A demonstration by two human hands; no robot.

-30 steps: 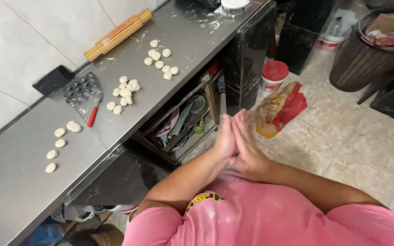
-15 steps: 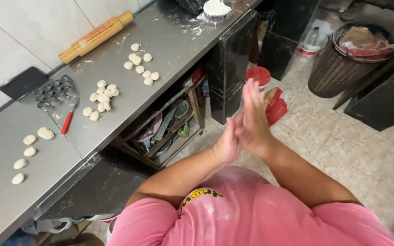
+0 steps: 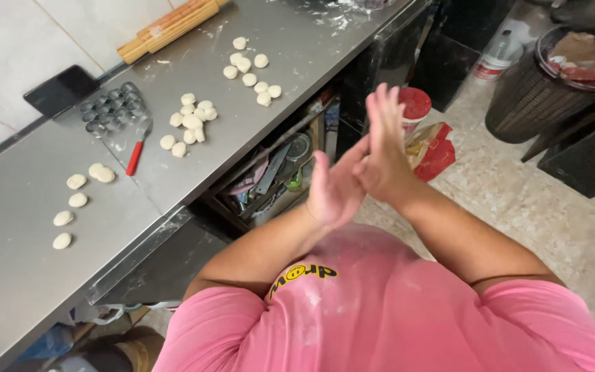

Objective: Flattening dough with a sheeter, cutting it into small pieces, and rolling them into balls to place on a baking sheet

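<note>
My left hand [image 3: 335, 189] and my right hand [image 3: 382, 148] are pressed palm against palm in front of my pink shirt, over the floor beside the counter. The right hand slides higher than the left, its fingers spread and pointing up. Neither hand holds anything. Several small round dough pieces [image 3: 189, 125] lie on the steel counter [image 3: 29, 275] to the left, well away from both hands. More dough pieces [image 3: 251, 65] sit farther back, and a few [image 3: 77, 200] lie nearer me.
A wooden rolling pin [image 3: 170, 26] lies by the wall. A round metal tool with a red handle [image 3: 115, 114] and a black slab [image 3: 60, 89] rest on the counter. A shelf of utensils [image 3: 273, 176], a red-lidded tub [image 3: 414, 107], a red bag [image 3: 435, 148] and a dark bin [image 3: 552, 83] stand nearby.
My palms have rubbed past each other: the right hand has slid upward and its fingers have spread, while the left has dropped lower. The view has shifted slightly.
</note>
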